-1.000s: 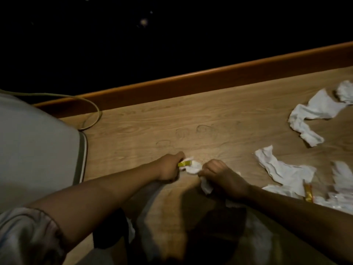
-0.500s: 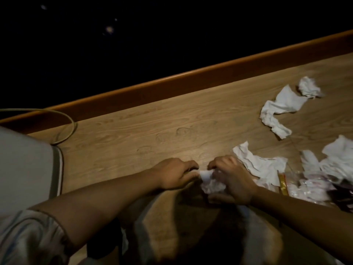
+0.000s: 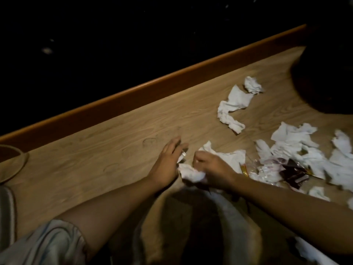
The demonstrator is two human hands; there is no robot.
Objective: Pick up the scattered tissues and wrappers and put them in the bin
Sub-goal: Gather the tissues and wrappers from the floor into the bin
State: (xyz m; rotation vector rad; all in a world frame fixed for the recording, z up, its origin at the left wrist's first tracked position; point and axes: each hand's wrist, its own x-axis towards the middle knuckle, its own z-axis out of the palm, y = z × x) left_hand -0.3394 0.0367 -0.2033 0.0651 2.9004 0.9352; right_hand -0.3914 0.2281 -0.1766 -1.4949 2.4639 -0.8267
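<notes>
A: Looking at the right hand (image 3: 212,169) first: what has it got?

B: Its fingers are curled tight around a crumpled white tissue (image 3: 191,172), pinning the wad low against the wooden surface (image 3: 107,142).

A: And the left hand (image 3: 169,161)?

B: Just beside it, touching the same wad at the palm side. The fingers lie mostly straight and close together, pointing away from the body. Something small and pale shows at the fingertips, too blurred to say whether it is pinched.

A: Where is the remaining litter?

B: To the right. One flat tissue (image 3: 232,158) lies right behind the right hand, with a yellow wrapper (image 3: 244,169) at its edge. Farther right sits a heap of tissues (image 3: 298,142) mixed with clear plastic (image 3: 265,172) and a dark wrapper (image 3: 351,175). A long twisted tissue (image 3: 232,109) and a small balled one (image 3: 252,85) lie apart, nearer the orange-brown edge rail (image 3: 133,94).

A: The bin?

B: A dark round shape (image 3: 324,73) sits at the far right; I cannot tell what it is.
</notes>
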